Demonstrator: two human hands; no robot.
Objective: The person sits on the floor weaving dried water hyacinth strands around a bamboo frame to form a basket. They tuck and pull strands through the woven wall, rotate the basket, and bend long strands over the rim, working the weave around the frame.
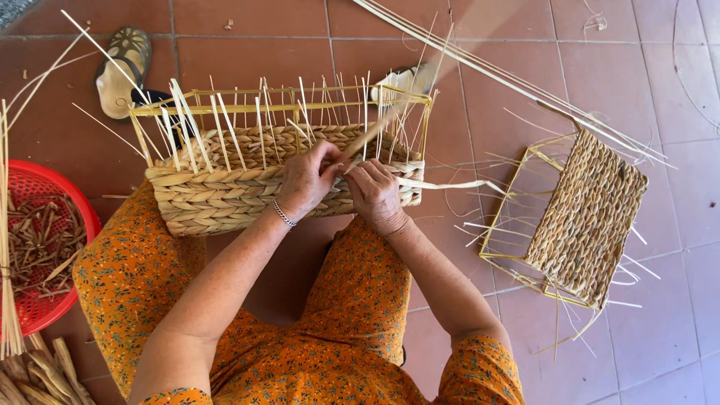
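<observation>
A half-woven straw basket (217, 196) on a yellow wire frame rests against my knees, with pale upright stakes sticking out of its top. My left hand (306, 180) is at the basket's near rim, pinching a pale straw strand (442, 184) that trails off to the right. My right hand (373, 191) sits beside it, fingers closed on the same strand at the weave. A thin bracelet is on my left wrist. A blurred stick-like strand rises from between my hands toward the far rim.
A second wire frame with a woven panel (586, 217) lies on the red tile floor at right. Long pale reeds (510, 75) cross the upper right. A red plastic basket (30, 247) holds straw scraps at left. Sandals (120, 71) lie behind the basket.
</observation>
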